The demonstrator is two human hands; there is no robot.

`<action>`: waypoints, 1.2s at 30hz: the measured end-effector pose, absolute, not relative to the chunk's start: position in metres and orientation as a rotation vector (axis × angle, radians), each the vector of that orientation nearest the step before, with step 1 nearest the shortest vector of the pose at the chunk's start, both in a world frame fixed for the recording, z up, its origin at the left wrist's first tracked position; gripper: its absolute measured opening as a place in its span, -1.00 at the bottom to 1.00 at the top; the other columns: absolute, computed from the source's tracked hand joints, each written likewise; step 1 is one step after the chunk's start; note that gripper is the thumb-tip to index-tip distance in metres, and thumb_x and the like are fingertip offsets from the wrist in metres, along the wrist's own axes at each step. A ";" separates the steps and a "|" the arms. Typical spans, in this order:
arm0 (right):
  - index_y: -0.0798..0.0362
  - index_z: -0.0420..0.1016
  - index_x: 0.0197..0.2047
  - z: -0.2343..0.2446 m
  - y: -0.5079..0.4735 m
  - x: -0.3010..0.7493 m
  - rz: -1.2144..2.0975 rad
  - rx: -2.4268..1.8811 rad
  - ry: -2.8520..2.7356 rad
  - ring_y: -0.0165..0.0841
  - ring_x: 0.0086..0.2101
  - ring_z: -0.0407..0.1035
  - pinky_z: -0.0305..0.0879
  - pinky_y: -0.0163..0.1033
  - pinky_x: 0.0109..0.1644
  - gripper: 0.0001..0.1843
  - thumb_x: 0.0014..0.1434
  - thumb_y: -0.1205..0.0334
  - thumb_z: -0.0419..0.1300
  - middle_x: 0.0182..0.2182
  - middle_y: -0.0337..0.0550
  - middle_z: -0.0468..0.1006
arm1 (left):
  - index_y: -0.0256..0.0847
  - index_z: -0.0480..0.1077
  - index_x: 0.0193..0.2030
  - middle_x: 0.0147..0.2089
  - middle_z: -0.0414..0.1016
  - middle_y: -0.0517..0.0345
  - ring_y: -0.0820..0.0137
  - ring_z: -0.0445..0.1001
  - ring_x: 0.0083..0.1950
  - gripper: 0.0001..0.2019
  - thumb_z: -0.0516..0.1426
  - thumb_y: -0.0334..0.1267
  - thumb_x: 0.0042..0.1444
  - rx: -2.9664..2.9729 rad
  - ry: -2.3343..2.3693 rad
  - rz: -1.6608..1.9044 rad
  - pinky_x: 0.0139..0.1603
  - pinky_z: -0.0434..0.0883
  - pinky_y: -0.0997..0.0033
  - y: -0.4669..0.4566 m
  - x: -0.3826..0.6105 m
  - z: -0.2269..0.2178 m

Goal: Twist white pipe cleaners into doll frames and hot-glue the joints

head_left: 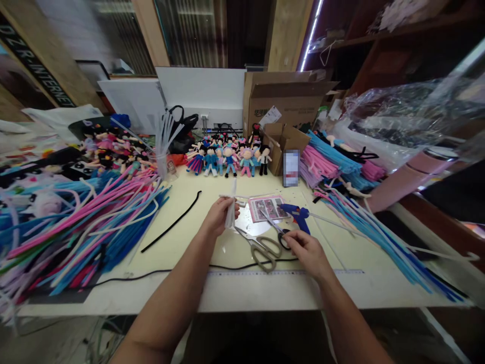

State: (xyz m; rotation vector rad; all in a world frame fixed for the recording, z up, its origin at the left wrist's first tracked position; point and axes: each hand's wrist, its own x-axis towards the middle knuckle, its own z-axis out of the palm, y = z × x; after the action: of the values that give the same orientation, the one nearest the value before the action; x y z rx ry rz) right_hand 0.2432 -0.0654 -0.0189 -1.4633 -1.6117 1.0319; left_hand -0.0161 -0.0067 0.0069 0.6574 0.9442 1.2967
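Now, white strips (230,216) in pinched left hand (219,217), smaller scissors (274,224) in pinched right hand (306,248)

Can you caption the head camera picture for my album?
Left hand holding white strips, right hand on black-handled scissors, little dolls grouped behind.

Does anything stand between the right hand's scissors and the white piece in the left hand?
Nothing visible blocks the gap from the black-handled scissors to the white piece in the left hand. The beige-handled scissors and printed card lie low on the table.
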 end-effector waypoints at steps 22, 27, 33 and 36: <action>0.14 0.52 -0.35 -0.013 0.005 0.279 0.959 -1.708 -1.399 -0.41 -0.62 0.29 0.26 -0.32 -0.59 -0.56 -0.11 -0.10 0.24 -0.67 -0.27 0.39 | -0.29 0.37 -0.27 -0.42 0.44 0.14 0.53 0.40 -0.55 -0.82 0.13 -0.24 0.01 0.746 1.070 1.174 -0.54 0.35 0.54 -0.005 -0.010 -0.003; 0.13 0.51 -0.21 0.013 0.012 0.267 1.094 -1.463 -1.413 -0.44 -0.53 0.30 0.23 -0.38 -0.57 -0.54 -0.12 -0.02 0.28 -0.50 -0.20 0.46 | -0.28 0.36 -0.33 -0.37 0.45 0.13 0.51 0.41 -0.53 -0.86 0.15 -0.28 -0.05 0.738 1.112 1.184 -0.53 0.36 0.51 -0.005 -0.006 -0.007; 0.10 0.55 -0.20 0.020 0.018 0.229 1.126 -1.390 -1.550 -0.40 -0.54 0.32 0.21 -0.36 -0.59 -0.55 -0.07 -0.05 0.23 -0.52 -0.18 0.49 | -0.28 0.40 -0.33 -0.43 0.39 0.19 0.50 0.42 -0.51 -0.74 0.26 -0.20 -0.17 0.729 1.119 1.191 -0.55 0.31 0.55 -0.003 -0.006 -0.012; 0.08 0.57 -0.20 0.012 0.016 0.216 1.058 -1.423 -1.594 -0.27 -0.42 0.41 0.34 -0.24 -0.43 -0.55 -0.06 -0.06 0.22 -0.45 -0.13 0.56 | -0.29 0.40 -0.35 -0.45 0.38 0.20 0.50 0.42 -0.50 -0.69 0.29 -0.16 -0.23 0.732 1.130 1.205 -0.52 0.30 0.54 -0.003 -0.005 -0.012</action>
State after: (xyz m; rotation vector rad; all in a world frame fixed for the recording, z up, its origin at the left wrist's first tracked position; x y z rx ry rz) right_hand 0.2162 0.0160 0.0117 -1.4234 -1.5938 1.0584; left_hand -0.0054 -0.0029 -0.0121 0.7320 1.1302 1.2053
